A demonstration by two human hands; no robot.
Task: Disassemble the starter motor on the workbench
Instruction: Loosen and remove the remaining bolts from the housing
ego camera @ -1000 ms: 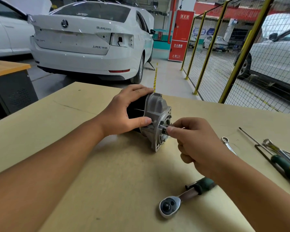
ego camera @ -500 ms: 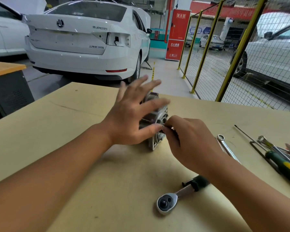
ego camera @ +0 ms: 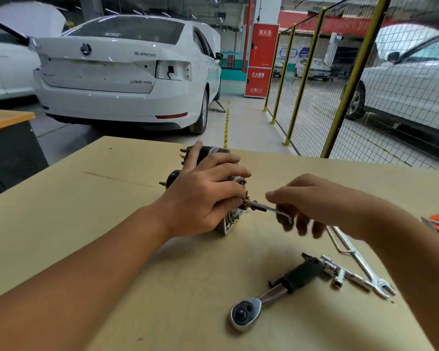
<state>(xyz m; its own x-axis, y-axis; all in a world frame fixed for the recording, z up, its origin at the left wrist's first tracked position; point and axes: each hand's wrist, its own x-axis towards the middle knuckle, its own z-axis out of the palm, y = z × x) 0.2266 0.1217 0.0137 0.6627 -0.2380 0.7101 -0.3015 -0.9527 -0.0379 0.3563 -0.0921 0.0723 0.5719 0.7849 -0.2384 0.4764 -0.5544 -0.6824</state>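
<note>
Left hand (ego camera: 203, 196) atop starter motor (ego camera: 232, 221) on workbench (ego camera: 86, 198)

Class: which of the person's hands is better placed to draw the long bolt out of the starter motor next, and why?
The right hand: it already pinches the long bolt jutting from the starter motor, with bare workbench behind it. The left hand is busy steadying the motor.

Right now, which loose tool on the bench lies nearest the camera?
The ratchet wrench, with the black grip and round head. The open-end spanner and thin bent rod lie farther back, to its right.
</note>
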